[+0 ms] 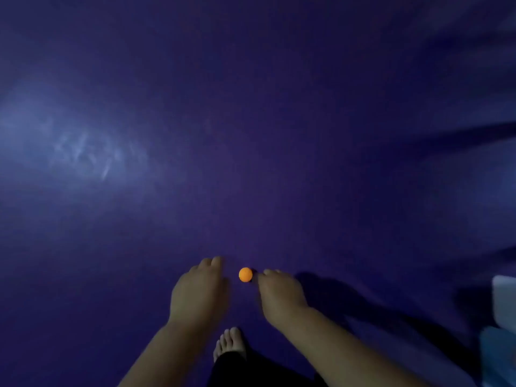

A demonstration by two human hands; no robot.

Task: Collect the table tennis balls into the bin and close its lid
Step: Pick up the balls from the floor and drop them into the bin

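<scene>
One orange table tennis ball (pixel 245 274) lies on the dark purple floor (pixel 251 135), between my two hands. My left hand (pixel 199 289) reaches down just left of the ball, fingers together and pointing forward, a small gap from it. My right hand (pixel 280 294) is just right of the ball, its fingertips at or almost at the ball's edge; contact is unclear in the blur. Neither hand holds anything that I can see. The bin itself is not clearly in view.
My bare foot (pixel 230 342) stands on the floor just behind my hands. A pale, blurred object (pixel 504 303) sits at the right edge, with a bluish shape (pixel 497 356) below it. The scene is dim and blurred.
</scene>
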